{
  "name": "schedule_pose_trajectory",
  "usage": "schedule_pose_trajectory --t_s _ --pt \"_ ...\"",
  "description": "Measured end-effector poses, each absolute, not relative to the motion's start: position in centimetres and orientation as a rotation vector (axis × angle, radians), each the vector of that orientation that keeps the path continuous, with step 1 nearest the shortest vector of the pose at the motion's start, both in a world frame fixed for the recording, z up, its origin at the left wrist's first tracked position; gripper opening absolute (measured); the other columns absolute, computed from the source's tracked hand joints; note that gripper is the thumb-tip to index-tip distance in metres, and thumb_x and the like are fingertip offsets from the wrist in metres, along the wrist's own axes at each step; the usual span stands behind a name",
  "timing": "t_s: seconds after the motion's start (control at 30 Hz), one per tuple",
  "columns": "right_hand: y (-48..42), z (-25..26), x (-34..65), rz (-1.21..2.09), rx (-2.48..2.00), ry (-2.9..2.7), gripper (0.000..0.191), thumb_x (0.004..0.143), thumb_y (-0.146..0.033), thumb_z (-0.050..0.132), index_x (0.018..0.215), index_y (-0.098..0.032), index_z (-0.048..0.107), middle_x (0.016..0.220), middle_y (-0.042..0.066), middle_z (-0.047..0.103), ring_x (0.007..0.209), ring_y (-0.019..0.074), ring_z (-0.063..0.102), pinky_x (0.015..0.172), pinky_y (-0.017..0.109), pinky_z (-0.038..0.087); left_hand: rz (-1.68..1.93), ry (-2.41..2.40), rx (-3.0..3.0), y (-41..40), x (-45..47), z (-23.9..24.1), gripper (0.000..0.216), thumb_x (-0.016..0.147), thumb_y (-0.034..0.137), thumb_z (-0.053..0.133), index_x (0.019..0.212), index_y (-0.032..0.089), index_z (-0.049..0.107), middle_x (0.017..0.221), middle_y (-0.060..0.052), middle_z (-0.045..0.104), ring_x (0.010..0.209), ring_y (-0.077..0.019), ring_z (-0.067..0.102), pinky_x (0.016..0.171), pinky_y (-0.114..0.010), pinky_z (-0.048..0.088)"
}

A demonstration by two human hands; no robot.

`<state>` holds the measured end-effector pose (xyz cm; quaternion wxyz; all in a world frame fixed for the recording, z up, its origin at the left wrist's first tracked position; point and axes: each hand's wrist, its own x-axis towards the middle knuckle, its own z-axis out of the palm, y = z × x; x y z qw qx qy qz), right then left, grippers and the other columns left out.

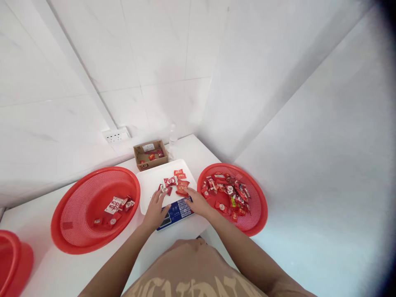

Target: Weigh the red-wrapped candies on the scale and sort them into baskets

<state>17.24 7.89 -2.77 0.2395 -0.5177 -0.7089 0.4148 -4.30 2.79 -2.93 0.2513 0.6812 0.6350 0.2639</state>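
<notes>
A digital scale with a white tray [151, 175] and a blue keypad panel [176, 213] sits in front of me. Several small red wrapped sweets [170, 181] lie on the tray, some with white print. My left hand [155, 212] rests over the near left part of the scale, fingers spread, tips at a dark red and white packet [165, 189]. On the other side, my right hand [198, 202] has its fingertips beside an orange-red packet [182, 187], thumb apart over the keypad. Neither hand visibly grips anything.
A red mesh basket [57, 231] with a few packets stands left; another red basket [262, 210] with a bigger heap stands right. Part of a third red basket [26, 264] shows at far left. Behind the scale are a cardboard box [151, 163] and a clear bottle [173, 134].
</notes>
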Motion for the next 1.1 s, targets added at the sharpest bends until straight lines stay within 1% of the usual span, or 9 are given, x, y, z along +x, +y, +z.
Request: schedule_pose_trajectory --t_s 0.1,0.17,0.3,0.47,0.57,0.73,0.87,1.0,1.1 --pt "7.2 -3.2 17.7 1.1 -1.355 -2.04 0.048 0.076 -0.018 0.055 0.124 -0.02 0.054 0.13 0.008 0.054 0.123 0.0217 0.048 0.107 0.041 0.033 0.501 1.778 2.016 4.9 -3.3 -3.4 0.058 0.084 0.038 0.048 0.138 0.02 0.036 0.149 -0.013 0.028 0.14 -0.0313 0.016 0.109 -0.053 0.022" --pt "6.9 -3.3 18.4 1.0 -1.389 -2.024 0.045 0.078 -0.019 0.052 0.123 -0.02 0.055 0.13 0.009 0.055 0.122 0.0213 0.048 0.106 0.041 0.034 0.327 1.796 2.08 6.2 -2.4 -3.3 0.065 0.084 0.044 0.048 0.142 0.023 0.03 0.152 -0.011 0.022 0.141 -0.0329 0.009 0.109 -0.057 0.018" --pt "5.6 -3.6 21.0 0.759 -1.544 -1.961 0.039 0.081 -0.023 0.047 0.118 -0.02 0.058 0.126 0.01 0.056 0.121 0.0223 0.048 0.106 0.044 0.035 0.085 1.766 2.146 8.2 -1.3 -3.0 0.07 0.081 0.056 0.048 0.143 0.032 0.027 0.155 -0.008 0.013 0.141 -0.0354 0.004 0.107 -0.062 0.011" --pt "3.0 -5.3 24.6 0.644 -1.719 -1.969 0.039 0.081 -0.028 0.047 0.117 -0.018 0.06 0.129 0.012 0.054 0.123 0.0244 0.046 0.105 0.044 0.036 0.014 1.634 2.223 9.6 -1.8 -2.6 0.06 0.082 0.05 0.045 0.139 0.033 0.034 0.155 -0.006 0.013 0.141 -0.0342 0.004 0.106 -0.062 0.009" --pt "2.0 -6.5 25.5 0.637 -1.775 -1.975 0.038 0.083 -0.032 0.046 0.115 -0.017 0.061 0.125 0.012 0.056 0.121 0.0243 0.048 0.104 0.044 0.037 -0.013 1.573 2.248 10.5 -1.8 -2.2 0.065 0.081 0.046 0.046 0.142 0.032 0.028 0.155 -0.005 0.012 0.141 -0.0334 0.0 0.107 -0.064 0.005" --pt "1.5 -7.4 25.0 0.626 -1.789 -1.974 0.038 0.086 -0.032 0.04 0.113 -0.016 0.062 0.124 0.013 0.057 0.119 0.0234 0.049 0.104 0.043 0.037 -0.033 1.599 2.184 12.8 -0.1 -2.2 0.081 0.078 0.064 0.04 0.146 0.03 0.014 0.156 -0.008 0.002 0.141 -0.0347 -0.005 0.104 -0.068 0.005" --pt "1.3 -6.8 24.4 0.66 -1.823 -2.005 0.042 0.089 -0.032 0.033 0.116 -0.015 0.06 0.122 0.012 0.059 0.118 0.0221 0.05 0.104 0.041 0.037 -0.106 1.581 2.187 14.0 0.3 -2.6 0.081 0.075 0.07 0.039 0.144 0.03 0.023 0.156 -0.009 0.008 0.14 -0.0362 -0.003 0.102 -0.07 0.005" --pt "1.1 -6.4 24.3 0.671 -1.835 -2.007 0.044 0.089 -0.032 0.031 0.118 -0.014 0.058 0.121 0.012 0.06 0.117 0.0217 0.05 0.102 0.039 0.038 -0.072 1.53 2.263 13.6 -0.7 -2.4 0.067 0.077 0.063 0.045 0.136 0.032 0.039 0.153 -0.006 0.023 0.141 -0.0346 0.003 0.103 -0.069 0.006" --pt "1.0 -6.4 24.3 0.658 -1.814 -1.999 0.042 0.089 -0.031 0.032 0.116 -0.015 0.059 0.118 0.011 0.061 0.114 0.0209 0.052 0.1 0.038 0.04 0.049 1.54 2.31 12.2 -1.9 -1.9 0.062 0.079 0.059 0.045 0.135 0.031 0.041 0.153 -0.006 0.023 0.141 -0.0336 0.004 0.106 -0.065 0.005"
